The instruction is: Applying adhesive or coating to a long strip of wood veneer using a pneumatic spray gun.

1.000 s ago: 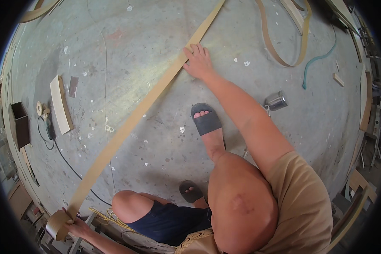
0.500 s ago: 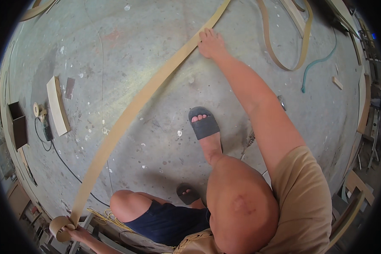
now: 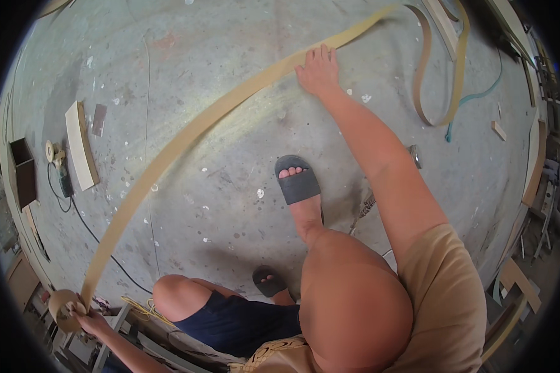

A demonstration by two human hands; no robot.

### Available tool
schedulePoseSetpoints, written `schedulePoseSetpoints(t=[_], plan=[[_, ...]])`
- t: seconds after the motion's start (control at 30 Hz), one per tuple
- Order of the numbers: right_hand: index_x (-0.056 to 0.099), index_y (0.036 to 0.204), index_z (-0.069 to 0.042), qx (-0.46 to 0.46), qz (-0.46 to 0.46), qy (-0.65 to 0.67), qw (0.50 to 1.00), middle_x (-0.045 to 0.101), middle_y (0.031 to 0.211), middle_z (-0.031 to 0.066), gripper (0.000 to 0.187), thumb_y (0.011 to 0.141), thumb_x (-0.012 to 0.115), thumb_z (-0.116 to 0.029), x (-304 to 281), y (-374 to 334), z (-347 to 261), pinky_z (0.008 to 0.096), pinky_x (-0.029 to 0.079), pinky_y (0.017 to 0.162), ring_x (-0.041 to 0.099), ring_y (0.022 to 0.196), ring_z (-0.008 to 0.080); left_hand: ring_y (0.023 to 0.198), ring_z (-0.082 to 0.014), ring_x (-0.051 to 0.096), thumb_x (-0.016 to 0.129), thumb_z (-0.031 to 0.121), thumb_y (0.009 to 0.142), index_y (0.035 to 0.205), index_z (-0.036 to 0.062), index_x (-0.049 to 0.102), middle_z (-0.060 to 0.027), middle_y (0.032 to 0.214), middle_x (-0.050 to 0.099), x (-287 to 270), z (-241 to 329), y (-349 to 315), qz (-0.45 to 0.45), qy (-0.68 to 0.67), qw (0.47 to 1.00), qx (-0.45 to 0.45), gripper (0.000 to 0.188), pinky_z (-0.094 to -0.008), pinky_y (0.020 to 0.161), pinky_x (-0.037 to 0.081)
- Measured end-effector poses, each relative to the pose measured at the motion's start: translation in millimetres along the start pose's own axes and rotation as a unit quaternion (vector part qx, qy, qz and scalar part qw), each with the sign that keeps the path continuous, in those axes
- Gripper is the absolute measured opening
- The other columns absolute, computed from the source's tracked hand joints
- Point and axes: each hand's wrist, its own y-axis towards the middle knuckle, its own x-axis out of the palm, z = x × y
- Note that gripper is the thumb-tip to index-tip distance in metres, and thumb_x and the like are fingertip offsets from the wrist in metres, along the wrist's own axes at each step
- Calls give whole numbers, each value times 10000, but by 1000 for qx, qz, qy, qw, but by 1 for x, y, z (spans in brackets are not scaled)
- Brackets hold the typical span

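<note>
A long, tan, flexible strip, resembling edge banding, runs in a curve across the view from the lower left to the upper middle. My left hand grips the coiled roll at its lower-left end, with fingers at the coil's inner side. At the upper middle, my right hand is closed over the strip, fingertips across its upper face; the thumb is partly hidden. Past this hand the strip's tail continues to the upper right. It bends into a loop beside a pale board.
An angle grinder with a black cord lies at the left, beside a curved wooden piece and a dark open box. A teal strap and small wood block lie right. A drill-like tool sits near my sandalled foot.
My left hand and the roll have shifted a little left and up. My right hand has moved slightly right and down along with the strip, which now bows more; its far loop has swung right.
</note>
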Motion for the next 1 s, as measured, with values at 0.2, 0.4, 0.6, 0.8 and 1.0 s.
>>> schedulePoseSetpoints(t=[0.2,0.4,0.6,0.8,1.0], plan=[[574,1243,-1,-57,69,58,994,560,1298,149,451,925,582,-322,-2,-8,7,503,281,1137,436,1325,319,1351,-321,480,366,279,1084,1310,0,454,-164,1427,525,42,-13,8,-26,48,998,-18,369,-387,1105,427],[577,1270,-59,-174,47,145,973,562,1289,110,383,946,556,-262,6,-24,-12,475,339,1091,499,1248,288,1259,-357,567,420,265,1070,1230,12,495,-168,1342,593,65,-8,46,-17,29,999,-26,308,-402,1069,477],[562,1303,-14,-173,12,-24,985,583,1241,124,479,965,502,-349,-21,-28,-24,467,334,1056,521,1192,270,1300,-350,531,349,303,1086,1270,14,437,-164,1400,558,116,-3,31,-30,96,995,-24,354,-389,1059,486],[586,1231,-16,-140,-56,-2,989,608,1146,146,456,938,533,-362,-16,-9,-38,492,334,1033,523,1178,298,1229,-272,582,353,329,1079,1212,85,499,-95,1363,599,148,-27,24,-15,109,993,-31,314,-372,970,539],[545,1295,-57,-72,6,60,996,567,1240,149,484,917,577,-357,-28,-29,-74,517,313,1062,502,1211,313,1192,-264,611,400,320,1066,1110,111,536,-88,1271,653,187,-34,-10,-26,142,989,1,252,-406,943,547]])
